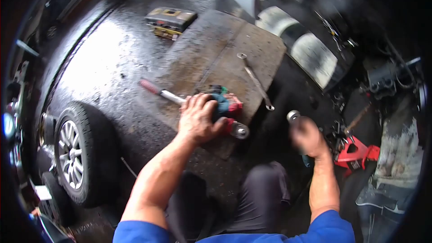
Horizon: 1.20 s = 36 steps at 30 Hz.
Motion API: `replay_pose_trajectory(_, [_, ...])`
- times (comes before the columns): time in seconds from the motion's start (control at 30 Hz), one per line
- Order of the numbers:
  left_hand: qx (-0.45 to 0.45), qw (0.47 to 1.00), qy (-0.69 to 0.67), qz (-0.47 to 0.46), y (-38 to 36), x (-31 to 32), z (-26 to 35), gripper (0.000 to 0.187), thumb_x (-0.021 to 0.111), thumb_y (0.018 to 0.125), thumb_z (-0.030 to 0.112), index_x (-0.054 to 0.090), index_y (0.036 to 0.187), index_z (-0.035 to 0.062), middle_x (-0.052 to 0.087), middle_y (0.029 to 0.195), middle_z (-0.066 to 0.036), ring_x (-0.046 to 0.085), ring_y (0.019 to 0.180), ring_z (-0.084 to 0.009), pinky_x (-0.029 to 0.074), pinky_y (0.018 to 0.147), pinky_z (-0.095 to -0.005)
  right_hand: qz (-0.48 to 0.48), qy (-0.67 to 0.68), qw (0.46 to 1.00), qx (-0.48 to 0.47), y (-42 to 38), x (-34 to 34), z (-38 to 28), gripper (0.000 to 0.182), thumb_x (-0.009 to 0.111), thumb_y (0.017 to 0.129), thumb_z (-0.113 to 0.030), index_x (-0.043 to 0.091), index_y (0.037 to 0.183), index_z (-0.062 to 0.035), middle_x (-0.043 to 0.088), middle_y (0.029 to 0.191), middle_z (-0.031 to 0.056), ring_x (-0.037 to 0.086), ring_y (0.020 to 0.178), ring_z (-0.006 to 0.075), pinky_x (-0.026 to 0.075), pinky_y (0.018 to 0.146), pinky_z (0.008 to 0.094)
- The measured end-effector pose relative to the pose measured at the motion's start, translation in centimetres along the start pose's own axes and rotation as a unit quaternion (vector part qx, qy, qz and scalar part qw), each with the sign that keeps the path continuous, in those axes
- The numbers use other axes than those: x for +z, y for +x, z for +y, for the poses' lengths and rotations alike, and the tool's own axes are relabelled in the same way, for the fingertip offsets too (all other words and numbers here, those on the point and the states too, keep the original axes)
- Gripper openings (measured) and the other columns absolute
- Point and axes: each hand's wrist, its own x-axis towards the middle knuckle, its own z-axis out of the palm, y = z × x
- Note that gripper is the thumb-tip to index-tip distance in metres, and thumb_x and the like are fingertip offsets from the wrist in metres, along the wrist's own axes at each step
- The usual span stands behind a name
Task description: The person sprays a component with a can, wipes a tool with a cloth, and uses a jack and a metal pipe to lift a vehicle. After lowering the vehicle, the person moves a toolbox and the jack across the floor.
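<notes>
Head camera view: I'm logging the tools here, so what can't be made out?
- Right hand: motion-blurred; the metal-tipped tool in it can't be identified.
- Red-and-teal tool: its middle is covered by the left hand.
- Toolbox: too small and soft to read.
- Red jack stand: partly behind the right forearm, in shadow.

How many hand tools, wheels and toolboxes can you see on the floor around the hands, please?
Hand tools: 3 — power tool under the left hand, wrench, socket tool in the right hand
Wheels: 1
Toolboxes: 1
Total: 5
</notes>
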Motion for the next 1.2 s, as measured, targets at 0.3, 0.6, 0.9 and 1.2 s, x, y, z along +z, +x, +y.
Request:
replay_pose_trajectory(0.3, [0.013,0.997,-0.051,0.056,-1.4,0.0,-1.5,0.047,0.069,0.075,0.041,0.061,0.109,0.0095,0.051,0.125,-0.016,0.041,0.125,-0.0358,0.029,0.110,-0.0499,-0.020,-0.360,0.889,-0.284,12.8,13.8,-12.2,0.043,0.051,0.074,-0.003,0.057,0.116,0.0033,0.065,0.104,0.0267,0.064,0.099,0.0380,0.049,0.088,0.0410])
replay_pose_trajectory(0.6, [0.037,0.989,-0.075,0.123,-2.5,0.5,-2.2,0.026,0.068,0.070,0.032,0.064,0.085,0.0119,0.057,0.099,-0.010,0.050,0.112,-0.0309,0.033,0.102,-0.0497,-0.035,-0.398,0.874,-0.277,14.4,19.1,-12.0,0.037,0.050,0.079,-0.003,0.060,0.115,-0.0026,0.067,0.095,0.0214,0.066,0.092,0.0351,0.051,0.083,0.0414])
replay_pose_trajectory(0.9, [-0.130,0.887,-0.352,0.268,1.8,-1.1,-6.5,0.018,0.052,0.095,0.017,0.061,0.093,0.0018,0.062,0.085,-0.012,0.059,0.080,-0.0250,0.048,0.072,-0.0356,0.034,-0.090,0.992,-0.084,15.2,13.4,-10.2,0.040,0.062,0.080,-0.013,0.052,0.118,-0.0022,0.061,0.085,0.0082,0.058,0.067,0.0188,0.049,0.057,0.0347])
replay_pose_trajectory(1.2, [0.040,0.952,-0.109,0.284,3.4,-2.2,-1.1,0.020,0.063,0.084,0.017,0.061,0.099,0.0034,0.059,0.111,-0.019,0.053,0.107,-0.0370,0.039,0.096,-0.0460,0.047,-0.331,0.910,-0.245,10.2,15.2,-11.3,0.035,0.060,0.080,-0.009,0.058,0.115,-0.0030,0.067,0.101,0.0195,0.065,0.097,0.0308,0.050,0.085,0.0372])
